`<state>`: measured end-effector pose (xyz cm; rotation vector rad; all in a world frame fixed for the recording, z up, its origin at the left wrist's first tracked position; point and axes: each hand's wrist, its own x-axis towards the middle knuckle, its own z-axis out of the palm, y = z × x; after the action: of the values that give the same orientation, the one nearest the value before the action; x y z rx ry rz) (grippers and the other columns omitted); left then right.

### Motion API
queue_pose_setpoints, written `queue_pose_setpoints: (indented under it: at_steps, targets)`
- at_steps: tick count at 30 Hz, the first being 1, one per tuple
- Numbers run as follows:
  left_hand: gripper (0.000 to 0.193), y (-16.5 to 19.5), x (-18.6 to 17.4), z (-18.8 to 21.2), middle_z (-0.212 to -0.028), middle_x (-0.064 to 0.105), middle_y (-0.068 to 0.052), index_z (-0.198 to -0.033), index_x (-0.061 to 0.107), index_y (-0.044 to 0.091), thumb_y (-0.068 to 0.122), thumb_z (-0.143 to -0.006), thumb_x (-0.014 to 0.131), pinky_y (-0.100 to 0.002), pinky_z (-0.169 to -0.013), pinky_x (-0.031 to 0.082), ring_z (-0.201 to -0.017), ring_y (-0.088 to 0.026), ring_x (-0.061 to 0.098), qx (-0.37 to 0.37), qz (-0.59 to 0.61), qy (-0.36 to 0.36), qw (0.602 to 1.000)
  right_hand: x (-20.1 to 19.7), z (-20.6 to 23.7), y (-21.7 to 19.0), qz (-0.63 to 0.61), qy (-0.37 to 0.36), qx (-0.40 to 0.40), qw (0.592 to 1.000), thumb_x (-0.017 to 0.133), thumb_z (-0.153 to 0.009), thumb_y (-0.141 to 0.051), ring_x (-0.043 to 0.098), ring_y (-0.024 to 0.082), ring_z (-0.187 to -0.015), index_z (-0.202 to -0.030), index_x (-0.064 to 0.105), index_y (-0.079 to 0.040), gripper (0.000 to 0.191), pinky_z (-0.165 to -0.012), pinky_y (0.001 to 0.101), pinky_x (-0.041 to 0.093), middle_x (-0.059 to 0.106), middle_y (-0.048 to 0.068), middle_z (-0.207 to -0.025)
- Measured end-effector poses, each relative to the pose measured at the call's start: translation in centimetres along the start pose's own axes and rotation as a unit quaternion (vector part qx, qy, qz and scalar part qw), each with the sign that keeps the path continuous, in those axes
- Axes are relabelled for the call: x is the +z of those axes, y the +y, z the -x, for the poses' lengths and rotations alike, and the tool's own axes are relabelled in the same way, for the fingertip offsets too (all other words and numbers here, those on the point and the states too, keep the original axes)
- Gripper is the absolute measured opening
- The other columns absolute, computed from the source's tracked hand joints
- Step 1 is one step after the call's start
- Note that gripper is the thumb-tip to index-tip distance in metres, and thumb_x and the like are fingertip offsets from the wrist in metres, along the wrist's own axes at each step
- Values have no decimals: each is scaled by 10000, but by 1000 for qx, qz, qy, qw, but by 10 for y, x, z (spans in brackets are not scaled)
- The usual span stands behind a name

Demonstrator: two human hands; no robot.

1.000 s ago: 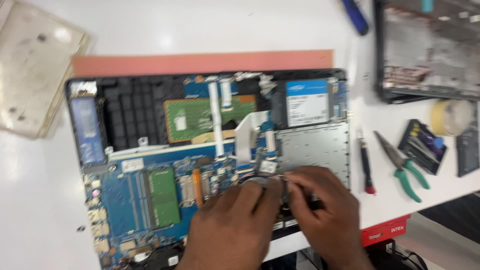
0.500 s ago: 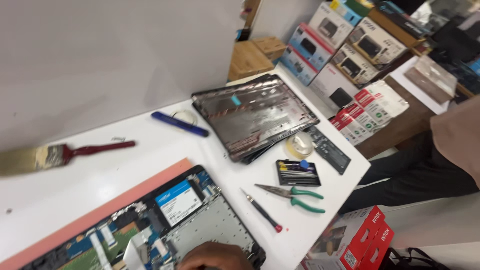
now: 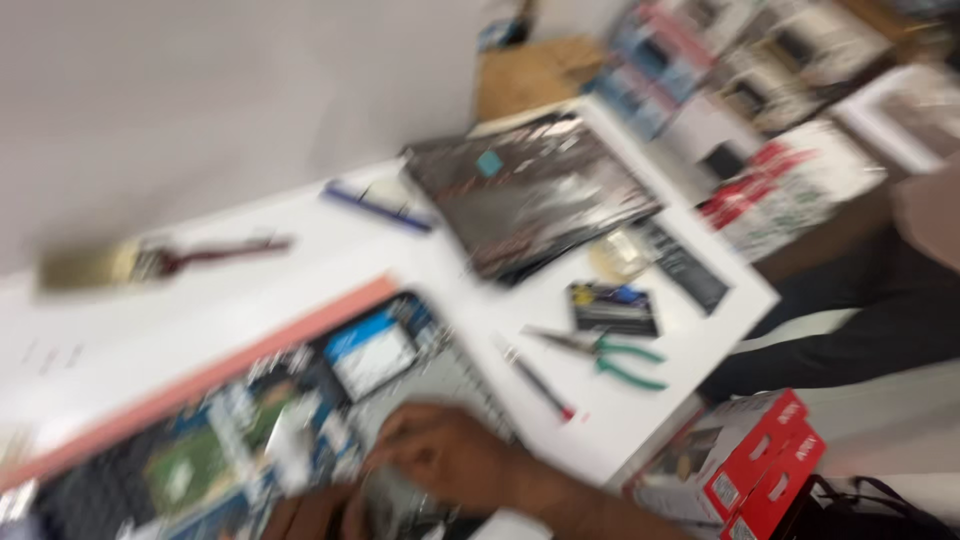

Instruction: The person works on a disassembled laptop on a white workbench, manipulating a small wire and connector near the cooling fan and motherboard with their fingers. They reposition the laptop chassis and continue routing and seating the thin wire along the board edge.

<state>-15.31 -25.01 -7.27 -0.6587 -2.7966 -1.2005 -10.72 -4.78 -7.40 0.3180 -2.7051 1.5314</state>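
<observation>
The view is blurred by motion. An opened laptop (image 3: 250, 440) with its blue circuit board bared lies at the lower left on an orange mat (image 3: 200, 375). My right hand (image 3: 450, 460) rests over the laptop's inner right part, fingers curled. Only a part of my left hand (image 3: 310, 515) shows at the bottom edge, next to the right one. Whether either hand holds anything is lost in the blur.
On the white table lie a dark laptop bottom cover (image 3: 530, 190), green-handled pliers (image 3: 615, 358), a thin screwdriver (image 3: 537, 382), a small bit case (image 3: 612, 308), a tape roll (image 3: 618, 256), a blue pen (image 3: 378, 205) and a paintbrush (image 3: 150, 262). Red boxes (image 3: 760, 460) stand below. Another person's dark sleeve (image 3: 880, 335) is at right.
The camera has swung from straight down on the laptop up toward the table's far right, then slightly back down. My hands show again at the bottom, still on the laptop.
</observation>
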Motion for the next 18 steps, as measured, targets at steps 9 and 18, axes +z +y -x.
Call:
queue_pose_setpoints:
  at_steps: [9,18]
  targets:
    - [120,-2,-25,17,-908,673,-50,-1039,707,114,156,-927,719,-378,-523,561,-678,-252,709,15,55,16,998,-25,-25,-9,44,-117,128,984,712,-931,-123,722,177,-948,-1113,780,-97,196,-806,310,585,755,37,-1028]
    - [140,-19,-23,4,-938,650,-45,-1103,686,86,141,-975,705,-325,-576,600,-742,-179,721,33,87,21,995,-29,-62,-12,157,-200,115,960,742,-879,-153,727,116,-819,-1055,773,-132,180,-674,289,587,766,2,-979]
